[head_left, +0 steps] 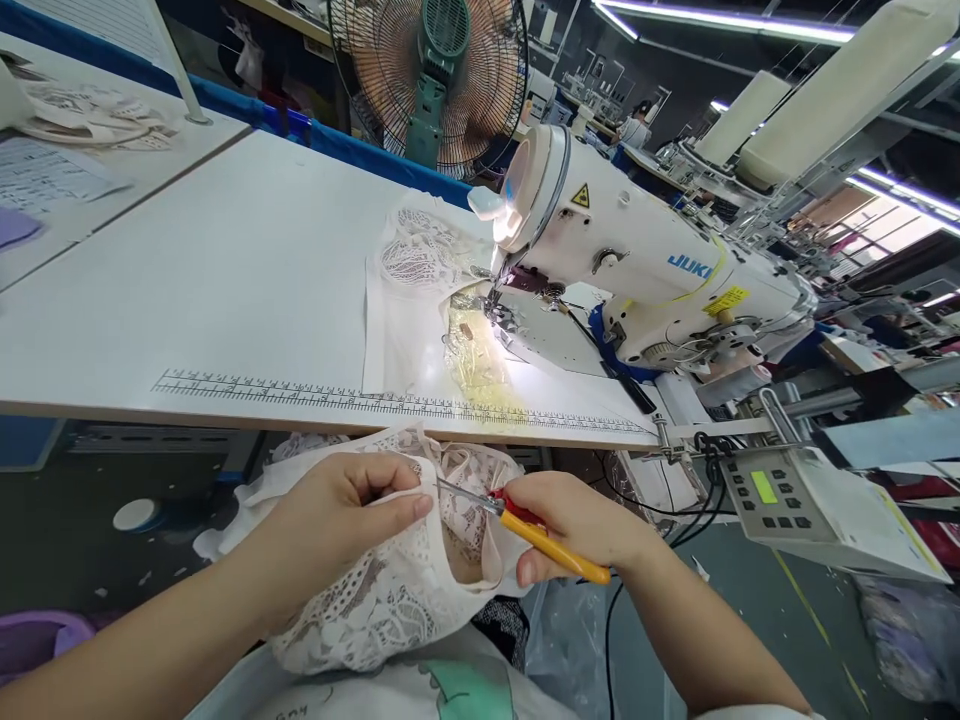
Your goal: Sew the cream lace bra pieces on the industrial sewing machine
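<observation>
A white lace garment (390, 590) lies in my lap below the table edge. My left hand (341, 510) pinches a fold of its lace, fingers closed on the fabric. My right hand (570, 525) grips a yellow-handled seam ripper (551, 545) with a red collar. Its metal tip points left into the lace right beside my left fingertips. Another lace piece (427, 270) lies on the white table (225, 290) under the needle of a white Juki sewing machine (645, 270), lit by the machine's lamp.
A printed ruler (322, 395) runs along the table's front edge. A control panel (780, 490) hangs at the right, with cables below it. A standing fan (435, 80) is behind the table. Papers and lace scraps (82, 125) sit at far left. A person works at distant machines.
</observation>
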`<state>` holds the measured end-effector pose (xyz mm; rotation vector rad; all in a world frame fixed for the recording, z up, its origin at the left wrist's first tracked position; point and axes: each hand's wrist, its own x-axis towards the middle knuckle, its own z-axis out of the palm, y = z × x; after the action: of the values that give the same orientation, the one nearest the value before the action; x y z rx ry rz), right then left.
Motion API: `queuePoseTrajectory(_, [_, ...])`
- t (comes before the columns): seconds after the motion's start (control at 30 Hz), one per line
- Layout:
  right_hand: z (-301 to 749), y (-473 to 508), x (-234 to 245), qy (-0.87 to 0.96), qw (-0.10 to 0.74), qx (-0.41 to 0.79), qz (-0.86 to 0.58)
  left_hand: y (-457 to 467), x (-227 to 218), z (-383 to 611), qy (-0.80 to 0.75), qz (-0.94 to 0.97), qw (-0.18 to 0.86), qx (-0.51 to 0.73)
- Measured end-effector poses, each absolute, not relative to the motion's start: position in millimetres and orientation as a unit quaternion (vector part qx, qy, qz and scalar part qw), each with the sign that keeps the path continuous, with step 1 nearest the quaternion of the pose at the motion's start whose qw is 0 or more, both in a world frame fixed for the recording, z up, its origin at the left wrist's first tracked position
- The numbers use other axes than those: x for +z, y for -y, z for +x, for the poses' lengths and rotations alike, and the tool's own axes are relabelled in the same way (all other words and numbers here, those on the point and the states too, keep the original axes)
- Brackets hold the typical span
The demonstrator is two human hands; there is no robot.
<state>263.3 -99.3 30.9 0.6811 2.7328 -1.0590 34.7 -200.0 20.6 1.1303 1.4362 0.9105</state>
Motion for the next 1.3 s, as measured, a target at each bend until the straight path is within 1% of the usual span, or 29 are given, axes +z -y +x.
queuePoseTrajectory(0.23, [254,107,26,-0.919,0.069,-0.307,0.238,199,20,35,-0.609,0.433,0.574,0.335])
queuePoseTrajectory(0.53, [252,111,24,-0.899,0.094,-0.325,0.278,193,21,34,-0.569,0.373,0.639,0.359])
queuePoseTrajectory(0.67, [252,113,19,-0.905,0.074,-0.320,0.271,191,25,32,-0.550,0.352,0.664,0.364])
queuePoseTrajectory(0.87, [252,118,8,-0.907,0.040,-0.317,0.274,190,26,32,-0.553,0.336,0.667,0.370])
queuePoseTrajectory(1.07, [251,119,-1,-0.899,0.052,-0.324,0.290,192,22,28,-0.573,0.324,0.660,0.363])
queuePoseTrajectory(1.17, [252,117,2,-0.896,0.066,-0.345,0.270,195,19,25,-0.576,0.317,0.659,0.364])
queuePoseTrajectory(1.3, [255,114,16,-0.902,0.064,-0.355,0.239,198,20,24,-0.583,0.315,0.646,0.379])
